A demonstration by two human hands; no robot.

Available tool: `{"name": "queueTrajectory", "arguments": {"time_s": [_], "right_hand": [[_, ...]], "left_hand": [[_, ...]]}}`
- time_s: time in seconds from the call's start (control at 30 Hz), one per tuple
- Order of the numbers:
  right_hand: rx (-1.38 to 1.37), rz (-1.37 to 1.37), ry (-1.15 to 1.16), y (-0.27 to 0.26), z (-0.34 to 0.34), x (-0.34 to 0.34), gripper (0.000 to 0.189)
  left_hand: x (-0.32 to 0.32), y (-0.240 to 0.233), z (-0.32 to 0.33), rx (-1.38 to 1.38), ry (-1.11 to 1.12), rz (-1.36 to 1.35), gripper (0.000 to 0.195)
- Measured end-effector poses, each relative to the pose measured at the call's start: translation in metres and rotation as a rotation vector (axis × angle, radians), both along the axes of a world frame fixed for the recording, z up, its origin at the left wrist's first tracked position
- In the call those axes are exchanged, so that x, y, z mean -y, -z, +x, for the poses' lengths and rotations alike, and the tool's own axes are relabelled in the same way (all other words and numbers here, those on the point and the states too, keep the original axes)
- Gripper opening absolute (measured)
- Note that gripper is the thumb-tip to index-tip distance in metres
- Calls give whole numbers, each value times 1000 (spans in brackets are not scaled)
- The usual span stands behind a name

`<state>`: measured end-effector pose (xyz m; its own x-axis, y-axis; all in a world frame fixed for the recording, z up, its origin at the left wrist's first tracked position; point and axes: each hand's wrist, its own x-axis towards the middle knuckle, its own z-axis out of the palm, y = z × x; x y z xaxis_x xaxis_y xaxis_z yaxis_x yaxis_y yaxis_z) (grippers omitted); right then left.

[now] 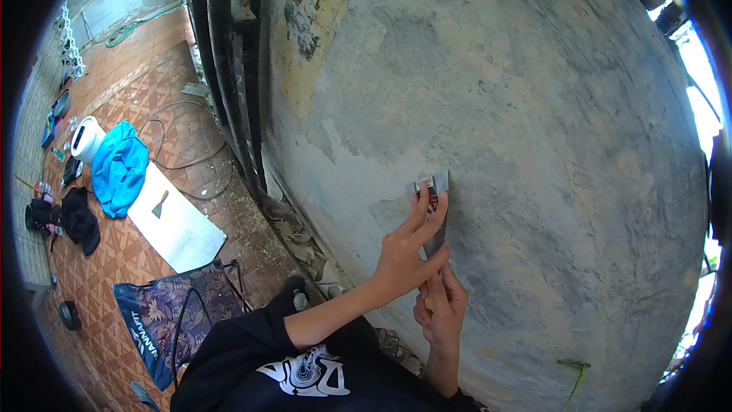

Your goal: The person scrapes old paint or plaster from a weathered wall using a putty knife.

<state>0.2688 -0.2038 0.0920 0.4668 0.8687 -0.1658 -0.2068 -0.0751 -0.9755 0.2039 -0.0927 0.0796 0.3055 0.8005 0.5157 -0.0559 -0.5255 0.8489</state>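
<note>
My right hand (443,306) is closed around the handle of a metal putty knife (439,232), whose blade points up along the grey, patchy plastered wall (514,126). Fingers of my left hand (409,246) rest spread on the blade, over a dark red label with writing. The left thumb lies low on the blade, near the right hand. Whether the blade edge touches the wall, I cannot tell. Patches of old yellow paint and bare, broken plaster show at the wall's upper left.
Black metal bars (223,57) stand left of the wall. On the tiled floor lie a white board (177,223) with another putty knife (160,204), a blue cloth (120,169) beside a white bucket (87,138), a cable and a patterned bag (183,306). Rubble lines the wall's foot.
</note>
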Motion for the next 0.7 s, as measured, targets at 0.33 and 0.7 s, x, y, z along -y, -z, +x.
{"name": "queueTrajectory", "arguments": {"time_s": [0.33, 0.7], "right_hand": [[210, 214, -5, 49, -5, -16, 42], [181, 109, -4, 18, -9, 6, 42]], "left_hand": [[-19, 9, -13, -23, 39, 242, 69], [-1, -4, -13, -83, 67, 139, 67]]}}
